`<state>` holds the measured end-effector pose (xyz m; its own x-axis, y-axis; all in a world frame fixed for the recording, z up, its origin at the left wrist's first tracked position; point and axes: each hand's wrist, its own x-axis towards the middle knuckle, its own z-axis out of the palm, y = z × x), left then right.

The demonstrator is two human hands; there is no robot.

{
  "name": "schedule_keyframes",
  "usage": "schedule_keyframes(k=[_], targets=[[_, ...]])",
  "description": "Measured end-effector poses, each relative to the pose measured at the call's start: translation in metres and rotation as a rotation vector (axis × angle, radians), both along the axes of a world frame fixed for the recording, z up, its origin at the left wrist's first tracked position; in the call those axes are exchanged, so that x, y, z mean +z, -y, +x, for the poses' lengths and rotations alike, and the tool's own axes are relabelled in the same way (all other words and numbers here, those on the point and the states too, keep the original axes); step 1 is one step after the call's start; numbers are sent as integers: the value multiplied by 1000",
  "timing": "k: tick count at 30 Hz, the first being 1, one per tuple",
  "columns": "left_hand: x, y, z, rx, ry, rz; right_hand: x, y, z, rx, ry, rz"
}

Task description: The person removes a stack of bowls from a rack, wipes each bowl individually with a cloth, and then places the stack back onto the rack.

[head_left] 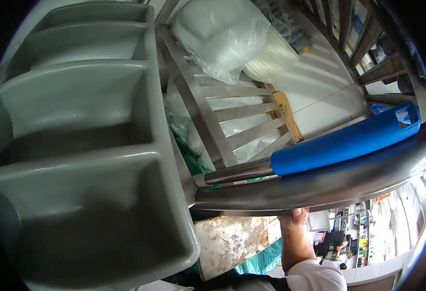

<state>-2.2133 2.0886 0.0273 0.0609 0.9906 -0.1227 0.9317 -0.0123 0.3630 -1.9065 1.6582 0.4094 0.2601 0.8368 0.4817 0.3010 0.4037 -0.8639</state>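
Observation:
My right hand (295, 219) reaches up from the lower right, its visible fingers curled at the underside of a thick curved steel edge (319, 189). Part of that hand is hidden by the metal. Just above the edge is a steel rod with a blue plastic handle (344, 140), which has a hanging hole at its far end. A large grey compartment tray (171, 194) fills the left side, close to the camera; the compartments I can see into hold nothing. My left hand is out of view.
Behind are a slatted steel rack (193, 102), clear plastic bags (217, 34), a stack of pale containers (273, 56) and a cardboard piece (288, 116). A worn, stained board (237, 237) lies below. Dark slats (368, 39) stand upper right. Another person (334, 242) is far off.

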Motion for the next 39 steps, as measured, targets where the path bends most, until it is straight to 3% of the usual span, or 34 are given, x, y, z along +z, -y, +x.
schedule_keyframes(k=[35, 38, 39], targets=[[-5, -8, 19, 1, 12, 42, -11, 2, 8, 6, 3, -28], [-1, -3, 19, 9, 18, 64, -9, -5, 4, 25, -2, -31], [0, 0, 18, 12, 23, 74, -5, -12, 1, 160, -45, -62]])
